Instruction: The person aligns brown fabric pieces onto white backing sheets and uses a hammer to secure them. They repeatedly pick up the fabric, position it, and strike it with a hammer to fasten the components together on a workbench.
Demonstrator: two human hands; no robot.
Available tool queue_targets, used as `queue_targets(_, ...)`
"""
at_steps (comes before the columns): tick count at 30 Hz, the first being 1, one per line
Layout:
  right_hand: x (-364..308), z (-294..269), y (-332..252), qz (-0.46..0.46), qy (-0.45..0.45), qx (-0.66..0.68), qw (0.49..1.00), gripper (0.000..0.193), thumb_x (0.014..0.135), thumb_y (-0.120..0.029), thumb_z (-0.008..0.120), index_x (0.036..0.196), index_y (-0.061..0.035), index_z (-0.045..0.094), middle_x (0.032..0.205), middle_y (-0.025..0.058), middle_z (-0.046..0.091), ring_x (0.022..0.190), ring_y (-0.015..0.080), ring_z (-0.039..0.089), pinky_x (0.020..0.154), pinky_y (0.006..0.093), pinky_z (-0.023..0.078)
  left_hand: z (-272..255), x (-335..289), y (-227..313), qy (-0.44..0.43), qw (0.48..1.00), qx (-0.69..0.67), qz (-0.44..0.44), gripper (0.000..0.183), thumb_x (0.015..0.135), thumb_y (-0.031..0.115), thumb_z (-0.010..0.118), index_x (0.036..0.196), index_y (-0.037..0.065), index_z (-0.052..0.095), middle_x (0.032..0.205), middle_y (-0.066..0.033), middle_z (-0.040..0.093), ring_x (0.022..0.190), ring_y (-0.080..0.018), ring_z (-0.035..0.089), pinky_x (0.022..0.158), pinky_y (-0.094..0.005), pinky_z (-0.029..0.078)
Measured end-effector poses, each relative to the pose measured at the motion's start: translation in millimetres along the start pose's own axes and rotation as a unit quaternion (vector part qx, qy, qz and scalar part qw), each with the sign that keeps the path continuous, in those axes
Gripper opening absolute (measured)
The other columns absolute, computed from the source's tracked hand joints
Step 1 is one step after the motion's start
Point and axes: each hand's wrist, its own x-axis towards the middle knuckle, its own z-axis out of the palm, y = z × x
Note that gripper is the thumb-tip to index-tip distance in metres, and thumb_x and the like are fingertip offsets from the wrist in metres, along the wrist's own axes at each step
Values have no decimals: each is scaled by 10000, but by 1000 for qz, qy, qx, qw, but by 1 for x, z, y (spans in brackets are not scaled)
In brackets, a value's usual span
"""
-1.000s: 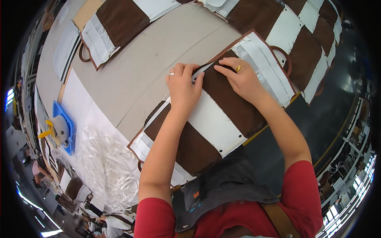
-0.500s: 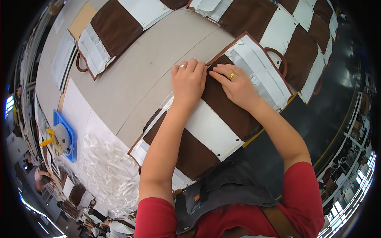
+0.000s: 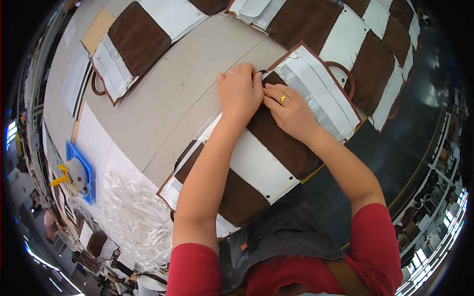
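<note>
The bag piece (image 3: 284,143), in brown and white panels, lies along the near edge of the tabletop (image 3: 187,69), directly before the person. The left hand (image 3: 241,93) has its grip clamped on the far edge of this piece. The right hand (image 3: 290,109) meets it there, fingertips close together, but I cannot tell if they also pinch.

As I judge, the work is partly done. At the right end, a brown border (image 3: 333,81) follows the outline and a brown handle (image 3: 351,81) is in place. To the left of the hands, a white strip (image 3: 190,155) runs along the far edge and no brown border shows beside it, so this middle stretch seems to be left. The left forearm hides some of it.

Near the left edge of the tabletop stands a blue tray (image 3: 89,170) with a round pale thing and something yellow. A heap of white ribbons (image 3: 131,217) is spread toward the near left corner. Another bag piece (image 3: 138,37) lies toward the far edge, and more bag pieces (image 3: 316,24) overlap toward the right. Beyond the near edge there is a dark floor (image 3: 422,93), then crowded shelves (image 3: 434,172).
</note>
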Motion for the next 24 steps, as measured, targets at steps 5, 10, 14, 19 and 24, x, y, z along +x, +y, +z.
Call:
queue_targets(5, 1, 0, -1, 3, 9, -1, 1000, 259, 794, -21, 592, 1045, -39, 648, 1082, 56, 619, 1100, 234, 569, 942, 362, 454, 8, -1, -6, 88, 994, -24, -64, 118, 825, 192, 636, 816, 81, 595, 730, -50, 606, 666, -232, 555, 734, -363, 329)
queue_targets(10, -1, 1, 1, 14, 8, 10, 1000, 364, 745, 36, 613, 1098, -44, 638, 1110, 58, 597, 1111, 255, 552, 928, 380, 460, -4, -2, -5, 102, 995, 12, -1, 121, 820, 212, 676, 843, 112, 611, 747, -6, 603, 676, -175, 551, 758, -351, 329)
queue_targets(14, 0, 1, -2, 2, 5, -1, 1000, 336, 760, 21, 605, 1086, -46, 640, 1099, 59, 600, 1090, 252, 561, 925, 376, 462, 4, 2, -11, 78, 996, 41, 9, 98, 843, 204, 647, 863, 119, 602, 780, 1, 593, 719, -186, 554, 747, -356, 328)
queue_targets(19, -1, 3, 3, 9, 9, 30, 999, 342, 757, 41, 608, 1087, -46, 636, 1099, 67, 596, 1052, 260, 568, 902, 380, 465, -26, -18, -20, 169, 984, 36, -35, 51, 854, 154, 620, 847, 118, 585, 802, 4, 585, 760, -195, 553, 705, -365, 324)
queue_targets(24, 21, -1, 11, -11, 17, 74, 997, 295, 766, 15, 609, 1054, -39, 643, 1049, 67, 614, 973, 252, 582, 831, 372, 476, -22, -98, 13, 28, 997, 45, 50, 306, 794, 152, 667, 1083, 67, 615, 1155, -60, 575, 1066, -226, 555, 912, -372, 375)
